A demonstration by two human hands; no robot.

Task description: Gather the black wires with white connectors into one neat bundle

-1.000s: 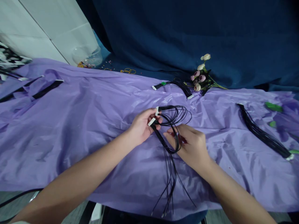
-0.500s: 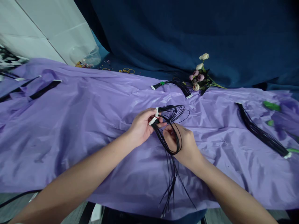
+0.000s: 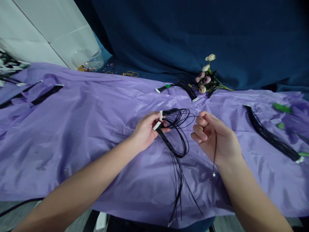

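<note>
Near the middle of the purple cloth (image 3: 106, 119), my left hand (image 3: 148, 130) grips two white connectors, an upper one (image 3: 161, 115) and a lower one (image 3: 156, 125), side by side. Black wires (image 3: 184, 151) loop out from them to the right, and several loose ends hang down toward the cloth's front edge. To the right, my right hand (image 3: 212, 135) is closed in a pinch on a single black wire (image 3: 215, 148). That wire runs from the loops to my fingertips, and its end with a small metal tip hangs below my palm.
A black wire bundle (image 3: 184, 87) lies behind my hands beside artificial flowers (image 3: 204, 79). Another bundle (image 3: 270, 137) rests at the right, with more bundles (image 3: 47, 94) at the left. Behind the cloth are a clear plastic container (image 3: 93, 61) and yellow rubber bands (image 3: 131, 74).
My right hand has moved right and slightly up from beside the wire loops, drawing one wire out with it. My left hand holds nearly the same place.
</note>
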